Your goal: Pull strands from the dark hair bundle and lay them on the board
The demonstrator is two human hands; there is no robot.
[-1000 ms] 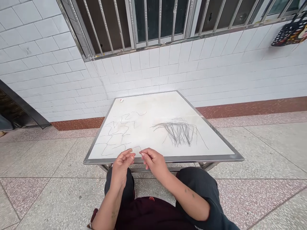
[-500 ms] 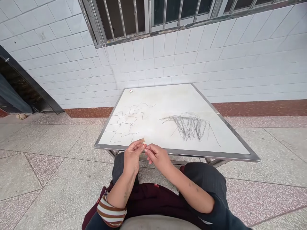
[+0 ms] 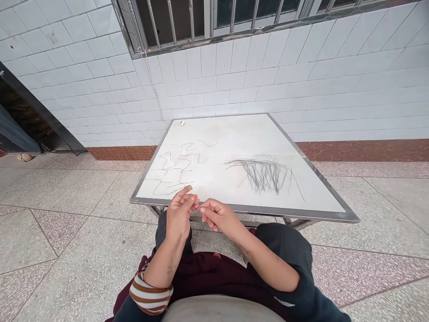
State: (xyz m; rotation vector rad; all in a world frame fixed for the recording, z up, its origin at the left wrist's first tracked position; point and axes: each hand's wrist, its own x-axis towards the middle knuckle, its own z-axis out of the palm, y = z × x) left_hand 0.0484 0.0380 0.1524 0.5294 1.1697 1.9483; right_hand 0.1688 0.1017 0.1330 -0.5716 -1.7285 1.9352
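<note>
My left hand (image 3: 179, 217) is closed in a pinch just over the near edge of the table (image 3: 231, 134). A tan wrap covers the tip of one raised finger. My right hand (image 3: 221, 217) also pinches, its fingertips close beside those of the left. Whatever lies between the fingertips is too thin or hidden to make out. To the right on the white top is a heap of thin dark wire-like strands (image 3: 268, 174). Several bent, crooked strands (image 3: 181, 155) are spread out on the left side, nearest my left hand.
A small white object with a red mark (image 3: 182, 123) sits at the table's far left corner. Behind stands a white tiled wall (image 3: 228, 85) with a barred window (image 3: 214, 20). My knees (image 3: 283, 243) are under the table's near edge; a round object (image 3: 25, 157) lies by the doorway.
Both hands have shifted slightly left, still pinching close together. The wrapped finger of my left hand has lifted away from the thumb. The view has tilted a little.
</note>
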